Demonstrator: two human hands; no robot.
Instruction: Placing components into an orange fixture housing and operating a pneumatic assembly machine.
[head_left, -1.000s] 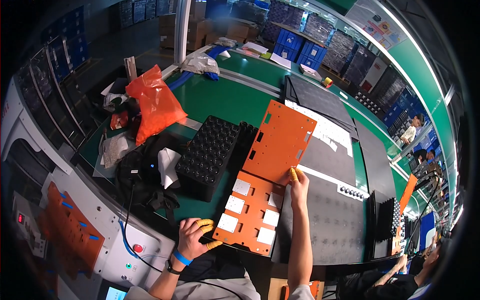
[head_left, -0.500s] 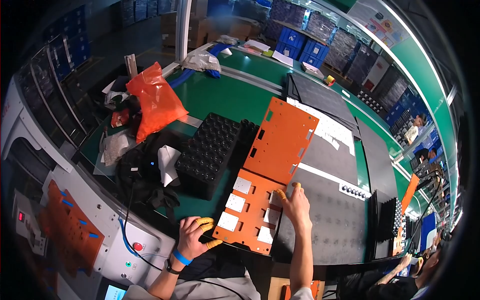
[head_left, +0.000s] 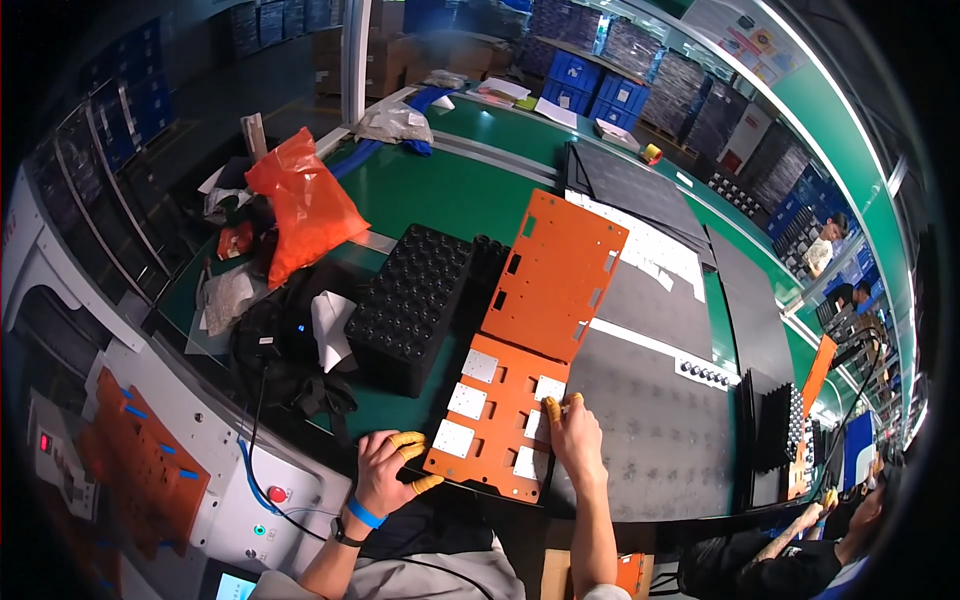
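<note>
In front of me lies an orange plate point(head_left: 488, 425) with slots and white square pads point(head_left: 453, 438) in two columns. A second orange panel point(head_left: 556, 275), with holes, adjoins its far edge; whether they are joined I cannot tell. My left hand point(head_left: 385, 475) is at the plate's near left corner, thumb and fingers apart, holding nothing. My right hand point(head_left: 578, 440) is at the plate's right edge, fingers curled and thumb tip over a pad. What its fingers grip, if anything, is hidden. Both hands wear yellow finger covers.
A black tray with round cups point(head_left: 412, 295) stands left of the plates. An orange bag point(head_left: 305, 210) lies beyond it. Dark grey sheets point(head_left: 655, 430) cover the bench at right, with a row of knobs point(head_left: 704, 372). A machine panel with a red button point(head_left: 277, 494) is near left. Another person works at right.
My right hand has moved slightly left and nearer, its thumb now further over the plate's edge. My left hand stays by the corner. The whole view has shifted slightly.
</note>
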